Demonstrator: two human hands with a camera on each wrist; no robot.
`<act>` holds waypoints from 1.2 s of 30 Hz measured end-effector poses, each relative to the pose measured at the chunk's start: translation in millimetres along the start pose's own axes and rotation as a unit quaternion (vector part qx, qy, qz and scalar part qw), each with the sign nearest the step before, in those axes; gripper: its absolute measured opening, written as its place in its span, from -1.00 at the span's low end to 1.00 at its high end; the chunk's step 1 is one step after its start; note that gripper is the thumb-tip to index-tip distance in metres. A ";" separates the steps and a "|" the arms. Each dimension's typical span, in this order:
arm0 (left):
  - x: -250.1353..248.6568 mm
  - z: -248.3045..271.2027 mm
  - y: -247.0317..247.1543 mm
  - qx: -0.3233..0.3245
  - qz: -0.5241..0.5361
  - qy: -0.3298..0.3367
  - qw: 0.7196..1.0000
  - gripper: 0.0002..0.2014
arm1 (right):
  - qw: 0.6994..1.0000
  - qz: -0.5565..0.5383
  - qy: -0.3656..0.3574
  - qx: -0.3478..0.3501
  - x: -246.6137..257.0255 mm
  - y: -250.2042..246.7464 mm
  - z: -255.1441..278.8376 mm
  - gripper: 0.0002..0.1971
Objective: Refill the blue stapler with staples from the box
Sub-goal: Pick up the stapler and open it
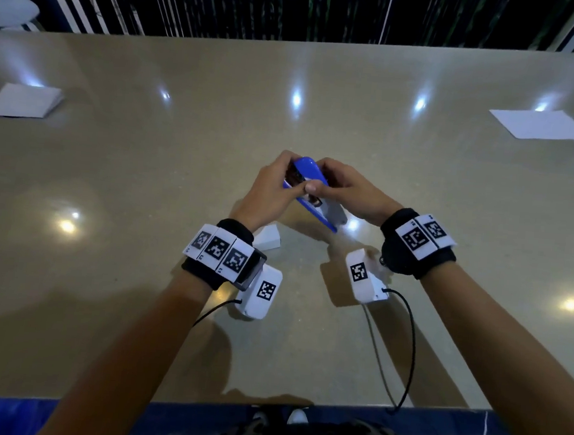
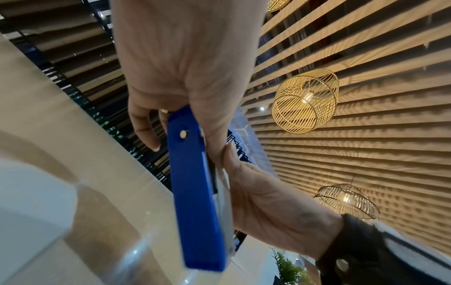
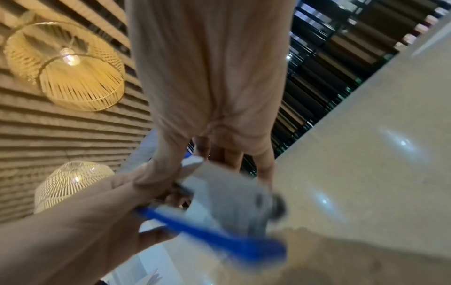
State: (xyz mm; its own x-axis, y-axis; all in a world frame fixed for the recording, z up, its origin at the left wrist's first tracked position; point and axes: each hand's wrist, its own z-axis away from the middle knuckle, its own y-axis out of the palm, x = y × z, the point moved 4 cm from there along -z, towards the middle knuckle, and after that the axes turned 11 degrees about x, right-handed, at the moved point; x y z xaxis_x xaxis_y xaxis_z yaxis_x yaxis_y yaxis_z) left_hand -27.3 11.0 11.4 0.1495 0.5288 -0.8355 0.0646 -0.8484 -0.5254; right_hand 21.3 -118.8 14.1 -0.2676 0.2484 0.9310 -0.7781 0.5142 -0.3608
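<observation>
Glossy beige counter (image 1: 321,117) is reflecting ceiling lights. Both hands are holding the blue stapler (image 1: 307,176) just above it: left hand (image 1: 274,189) is curling round one side, thumb across the top; right hand (image 1: 346,191) is gripping the other. White box (image 1: 270,238) is lying near the left wrist. Paper sheets (image 1: 543,124) are lying well apart.

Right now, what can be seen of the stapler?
The stapler has a glossy blue plastic top and flat blue base, with a pale grey body between them. It is held tilted above the table, touching nothing but the hands: the left hand grips one side, the right hand the other.
</observation>
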 end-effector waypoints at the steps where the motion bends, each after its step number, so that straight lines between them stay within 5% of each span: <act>1: 0.4 -1.4 0.9 -0.005 0.005 -0.005 1.000 -0.67 | 1.000 -0.003 -0.003 -0.018 -0.2 0.5 -1.8 -0.78; 9: 1.2 2.5 10.0 0.061 0.060 -0.074 0.994 -0.73 | 0.994 -0.032 -0.048 -0.096 -1.9 5.8 -11.1 -0.88; 18: 2.3 10.2 10.9 -0.050 0.107 -0.095 0.989 -0.76 | 0.986 0.008 -0.094 -0.139 -6.0 12.5 -13.6 -0.94; 24: -3.8 7.1 12.2 -0.050 0.146 -0.100 0.983 -0.75 | 0.977 -0.065 -0.115 -0.165 -17.9 18.3 -18.9 -0.77; 28: 26.4 14.0 14.8 -0.092 0.293 -0.194 0.932 -0.85 | 0.928 -0.236 -0.120 -0.262 -22.6 -5.2 -18.6 -0.85; 30: 41.5 17.0 17.5 -0.100 0.290 -0.209 0.928 -0.75 | 0.908 -0.292 -0.119 -0.274 -22.8 -19.0 -20.1 -0.80; 36: 65.0 4.2 15.4 -0.124 0.272 -0.203 0.932 -0.74 | 0.942 -0.131 -0.169 -0.258 -5.8 -30.7 -15.6 -0.70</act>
State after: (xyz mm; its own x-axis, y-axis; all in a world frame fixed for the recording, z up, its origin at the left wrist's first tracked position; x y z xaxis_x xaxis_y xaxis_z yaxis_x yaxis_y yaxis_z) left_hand -20.7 32.4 -51.7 -0.1558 -0.0590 -0.9860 0.3216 -0.9469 0.0058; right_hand 55.6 -123.2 18.9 -0.3381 -0.1725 0.9251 -0.4865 0.8735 -0.0149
